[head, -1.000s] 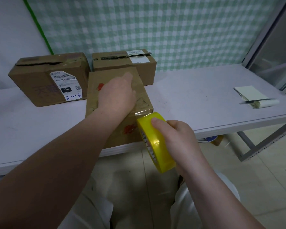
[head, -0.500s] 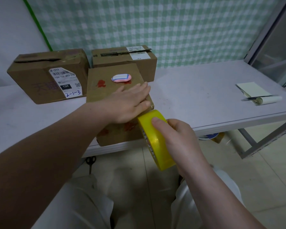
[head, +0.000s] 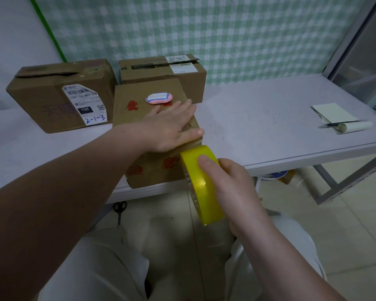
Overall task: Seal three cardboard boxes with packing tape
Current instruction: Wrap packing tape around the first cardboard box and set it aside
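Observation:
Three cardboard boxes stand on the white table [head: 258, 127]. The nearest box [head: 156, 170] sits at the front edge, with red marks and a pink oval label [head: 159, 98] on its top. My left hand [head: 172, 127] lies flat on that top near its front right corner, fingers straight. My right hand [head: 228, 187] grips a yellow roll of packing tape [head: 201, 185] just in front of the box's near face, below the table edge. A second box [head: 59, 94] with a shipping label stands behind on the left, a third box [head: 163, 70] behind the nearest one.
A notepad with a rolled page and a pen [head: 339, 119] lies at the table's right end. Scissors [head: 119, 208] lie on the tiled floor under the table. A checked curtain hangs behind. My knees are below the table edge.
My left hand has slid from the middle of the box top toward its front right corner, uncovering the pink label. The tape roll has stayed at the box's near face.

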Action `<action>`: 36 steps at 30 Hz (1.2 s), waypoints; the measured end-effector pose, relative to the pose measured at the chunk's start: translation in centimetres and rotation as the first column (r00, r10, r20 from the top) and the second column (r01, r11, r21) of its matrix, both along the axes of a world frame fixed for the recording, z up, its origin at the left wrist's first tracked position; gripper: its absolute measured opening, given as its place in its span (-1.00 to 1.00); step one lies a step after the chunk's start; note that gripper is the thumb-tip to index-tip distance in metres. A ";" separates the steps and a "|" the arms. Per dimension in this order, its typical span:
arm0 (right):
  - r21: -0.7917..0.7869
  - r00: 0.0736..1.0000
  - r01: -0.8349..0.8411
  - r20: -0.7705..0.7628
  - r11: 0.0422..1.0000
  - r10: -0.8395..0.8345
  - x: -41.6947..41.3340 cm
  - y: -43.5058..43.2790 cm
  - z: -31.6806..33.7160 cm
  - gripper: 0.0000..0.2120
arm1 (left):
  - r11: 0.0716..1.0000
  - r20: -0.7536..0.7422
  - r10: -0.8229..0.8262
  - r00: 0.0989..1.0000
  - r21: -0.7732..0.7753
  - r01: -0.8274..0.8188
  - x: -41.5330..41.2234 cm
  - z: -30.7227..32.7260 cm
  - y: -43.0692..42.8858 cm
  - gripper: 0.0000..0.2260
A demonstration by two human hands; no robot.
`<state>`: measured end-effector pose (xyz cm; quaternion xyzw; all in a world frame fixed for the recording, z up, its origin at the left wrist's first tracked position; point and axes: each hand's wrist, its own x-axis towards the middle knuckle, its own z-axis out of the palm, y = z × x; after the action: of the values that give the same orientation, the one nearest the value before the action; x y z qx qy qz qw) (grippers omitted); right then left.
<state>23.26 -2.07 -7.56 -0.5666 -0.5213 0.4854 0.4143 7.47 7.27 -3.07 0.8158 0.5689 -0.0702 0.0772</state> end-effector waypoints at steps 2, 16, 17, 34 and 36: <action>-0.016 1.000 0.002 -0.016 1.000 -0.002 -0.2 -0.1 -0.2 -0.38 | 1.000 -0.001 -0.004 1.000 0.001 0.004 0.0 0.1 -0.1 -0.22; -0.206 0.995 0.026 -0.093 0.978 -0.046 -0.6 -0.2 0.2 -0.42 | 0.986 -0.019 -0.022 1.000 0.165 0.025 0.7 -0.4 -0.8 -0.32; -0.224 0.993 0.027 -0.103 0.974 -0.051 -0.7 -0.1 0.2 -0.44 | 0.982 -0.035 -0.020 0.999 0.190 0.026 0.8 -0.5 -0.9 -0.34; -0.282 0.973 -0.045 -0.229 0.958 -0.022 -0.9 -0.2 0.1 -0.77 | 0.986 -0.025 0.005 1.000 0.166 -0.001 1.3 -0.7 -1.2 -0.34; -0.285 0.970 -0.057 -0.243 0.957 -0.014 -1.0 -0.4 0.2 -0.79 | 0.977 0.004 -0.009 1.000 0.212 0.008 1.2 -0.6 -1.8 -0.42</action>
<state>22.30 -2.51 -7.31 -0.5520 -0.3962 0.6264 0.3820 8.65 5.46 -3.66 0.8221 0.5693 -0.0072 -0.0092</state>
